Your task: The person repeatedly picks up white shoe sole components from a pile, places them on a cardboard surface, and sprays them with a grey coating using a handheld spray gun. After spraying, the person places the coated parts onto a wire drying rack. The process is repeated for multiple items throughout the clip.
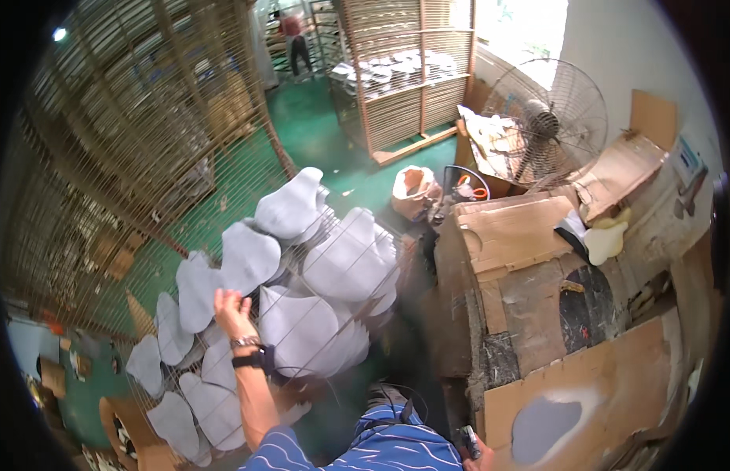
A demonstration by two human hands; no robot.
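My left hand point(233, 310), with a bracelet and a dark watch at its wrist, reaches over a wire rack point(223, 200). Its fingers are apart and slightly curved, beside a pale grey, curvy-edged flat piece point(198, 292); I cannot tell whether they touch it. Several similar pieces lie spread on the rack, and others sit in overlapping stacks, such as the grey stack point(302, 330). At the lower edge my right hand point(481, 458) is closed around a silver-and-black metal tool that looks like a spray gun point(469, 442). Most of the tool's body is hidden.
On my right, a cardboard-covered bench point(529, 377) bears a single grey piece point(545, 428) ringed by whitish residue. A caged fan point(545, 122) and a paper-lined bin point(416, 192) stand beyond. Farther back are a slatted rack point(408, 78) and a person point(294, 39).
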